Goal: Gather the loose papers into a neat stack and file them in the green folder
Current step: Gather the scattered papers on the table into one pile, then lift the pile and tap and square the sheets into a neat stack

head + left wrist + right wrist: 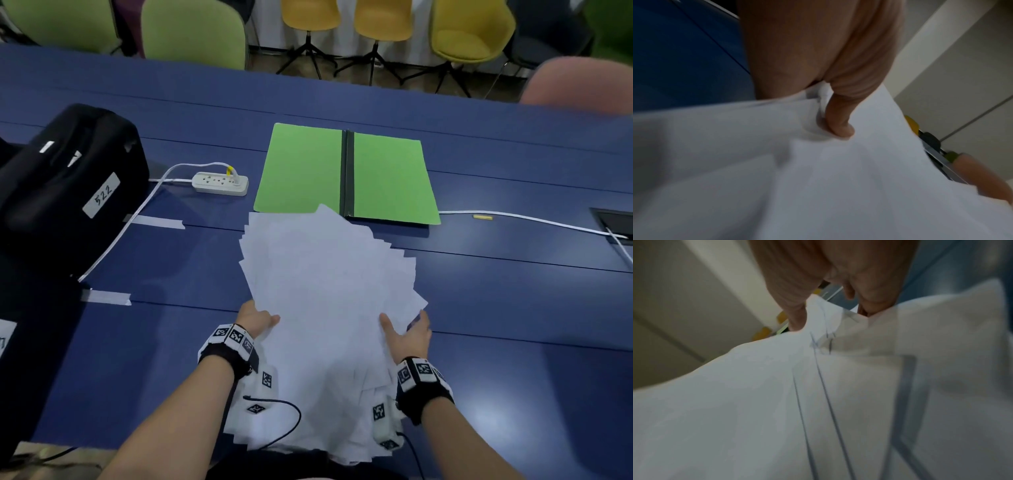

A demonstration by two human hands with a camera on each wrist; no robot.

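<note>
Broadly, we work at a blue tabletop (496, 308) that fills most of the head view. Toward its left edge sits a black case (65, 178) with a white label. Our fanned bundle of loose white papers (329, 291) lies between our hands near the middle of the near edge, its far corners reaching over the near edge of the green folder (346, 171). That folder lies open and flat beyond the papers, toward the far edge, with a dark spine down its middle. Left of the folder rests a white power strip (220, 183), its cable trailing toward the case. Our left hand (255, 320) grips the bundle's left edge, thumb on top and fingers hidden beneath. Our right hand (409, 334) holds the right edge likewise, thumb on the sheets, fingers curled at the edge.
</note>
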